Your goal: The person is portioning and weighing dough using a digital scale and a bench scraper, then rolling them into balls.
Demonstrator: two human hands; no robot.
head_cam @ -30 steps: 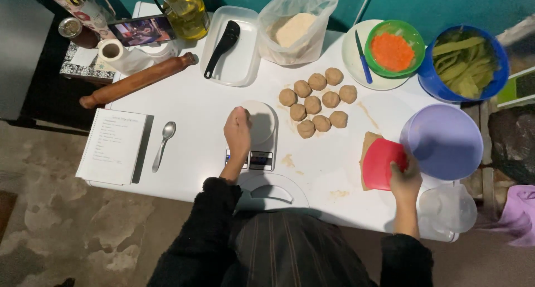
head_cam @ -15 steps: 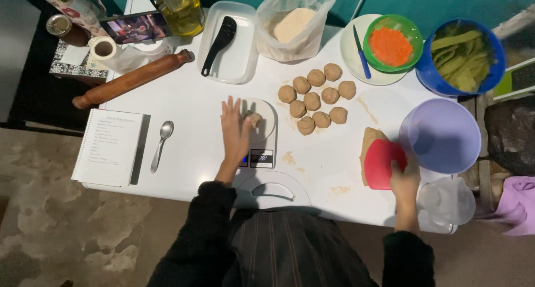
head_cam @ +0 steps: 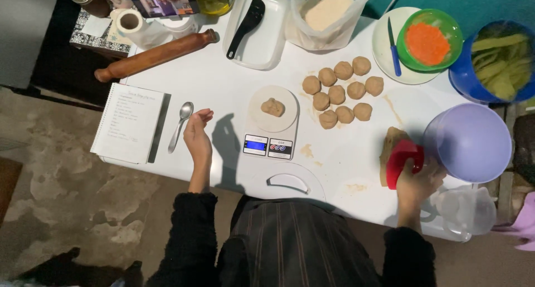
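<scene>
Notebook: I see an open notebook (head_cam: 129, 121) at the table's left edge, pages up, likely laid there so it can be read while working.
Spoon: a metal spoon (head_cam: 181, 123) lies just right of the notebook, bowl away from me.
Rolling pin: a wooden rolling pin (head_cam: 156, 55) sits slantwise near the far left corner, out of the working space.
Left hand: my left hand (head_cam: 197, 137) hovers over the white table (head_cam: 223, 92) beside the spoon, fingers loosely curled and holding nothing.
Scale: a white kitchen scale (head_cam: 271, 122) stands in the middle, display towards me; one tan dough piece (head_cam: 272, 107) rests on its round platform, lumpy and not smoothed, apart from the rest.
Dough balls: nine round tan dough balls (head_cam: 343, 91) cluster just right of the scale, touching or nearly so, smoother than the piece on the scale.
Remaining dough: a flattish tan slab of dough (head_cam: 390, 147) lies further right, partly under the scraper.
Right hand: my right hand (head_cam: 419, 181) grips a red scraper (head_cam: 403, 160), fingers closed on its near edge, its blade set against the slab as if to cut a portion.
Lilac bowl: an upturned lilac bowl (head_cam: 469, 141) stands just right of the scraper.
</scene>
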